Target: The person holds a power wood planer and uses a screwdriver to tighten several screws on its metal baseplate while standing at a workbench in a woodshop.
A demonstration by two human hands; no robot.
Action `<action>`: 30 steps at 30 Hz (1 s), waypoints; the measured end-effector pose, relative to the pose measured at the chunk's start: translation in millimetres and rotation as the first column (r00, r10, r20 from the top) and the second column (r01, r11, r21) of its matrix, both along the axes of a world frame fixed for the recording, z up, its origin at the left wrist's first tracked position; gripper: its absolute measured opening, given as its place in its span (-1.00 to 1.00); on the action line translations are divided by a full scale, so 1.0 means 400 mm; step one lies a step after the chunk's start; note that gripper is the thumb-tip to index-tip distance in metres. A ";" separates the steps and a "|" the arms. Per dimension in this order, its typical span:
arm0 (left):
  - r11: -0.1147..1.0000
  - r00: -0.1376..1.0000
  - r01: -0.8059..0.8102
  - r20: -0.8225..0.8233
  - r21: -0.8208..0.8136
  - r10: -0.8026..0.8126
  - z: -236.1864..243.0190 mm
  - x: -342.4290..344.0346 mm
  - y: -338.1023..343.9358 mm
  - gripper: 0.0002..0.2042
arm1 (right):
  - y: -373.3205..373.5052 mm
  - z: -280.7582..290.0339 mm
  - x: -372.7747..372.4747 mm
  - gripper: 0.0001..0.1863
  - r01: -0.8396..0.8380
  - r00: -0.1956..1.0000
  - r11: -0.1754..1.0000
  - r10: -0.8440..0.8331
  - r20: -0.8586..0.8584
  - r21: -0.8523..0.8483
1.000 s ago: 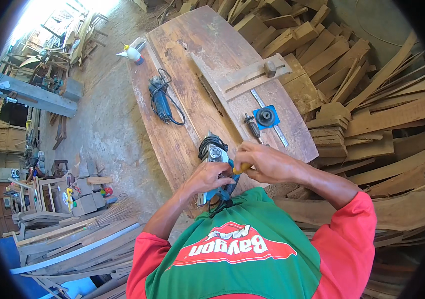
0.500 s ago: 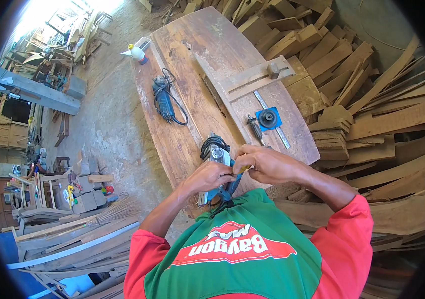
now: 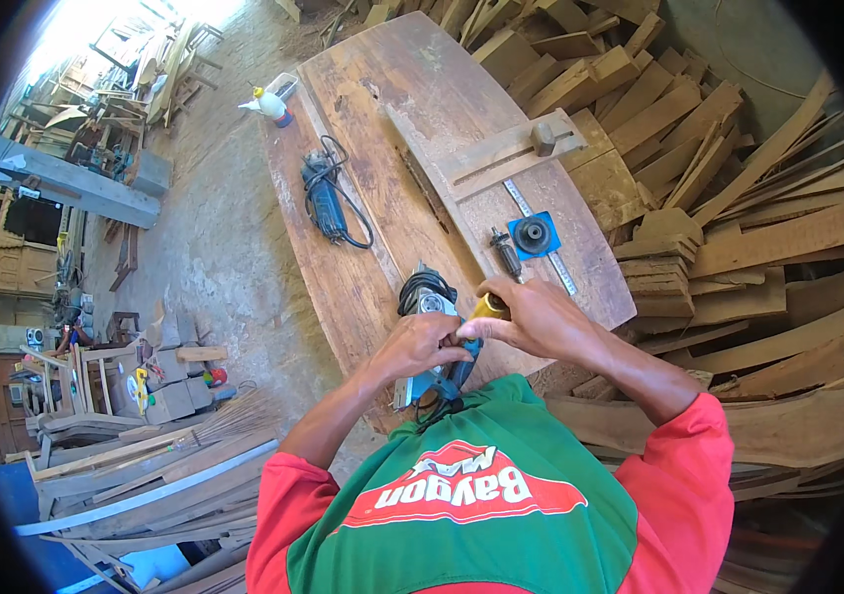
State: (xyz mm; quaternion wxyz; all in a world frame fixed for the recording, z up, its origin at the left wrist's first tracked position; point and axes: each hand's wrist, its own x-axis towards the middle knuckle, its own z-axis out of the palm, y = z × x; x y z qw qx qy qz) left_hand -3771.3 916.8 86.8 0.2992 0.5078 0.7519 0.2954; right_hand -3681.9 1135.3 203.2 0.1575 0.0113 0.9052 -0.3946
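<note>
On the near end of the wooden table (image 3: pixel 382 129) sits a blue and silver power tool (image 3: pixel 429 297), its black cord coiled at the far end. My left hand (image 3: pixel 416 345) closes over its top, fingers curled against the metal body. Just right of it, my right hand (image 3: pixel 541 319) grips a yellow-handled screwdriver (image 3: pixel 489 306); its tip is hidden by the left fingers. Beyond the right hand lie a motor armature (image 3: pixel 506 253) and a black round fitting (image 3: pixel 533 236) on a blue square plate, over a steel ruler (image 3: pixel 561 274).
A blue angle grinder (image 3: pixel 324 201) with looped cord lies on the table's left side. A slotted wooden jig (image 3: pixel 511 158) rests at right. A spray bottle (image 3: pixel 271 107) stands at the far left edge. Wood offcuts (image 3: pixel 659 129) pile up along the right.
My right hand has turned and opened up around the screwdriver, so its yellow handle now shows plainly. The left hand stays in place on the power tool.
</note>
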 end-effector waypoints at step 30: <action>0.942 0.790 -0.329 -0.566 -0.066 0.237 -0.033 0.181 -0.045 -0.80 | 0.084 -0.013 0.069 -0.78 -0.107 0.964 0.968 0.045 -0.263 -0.226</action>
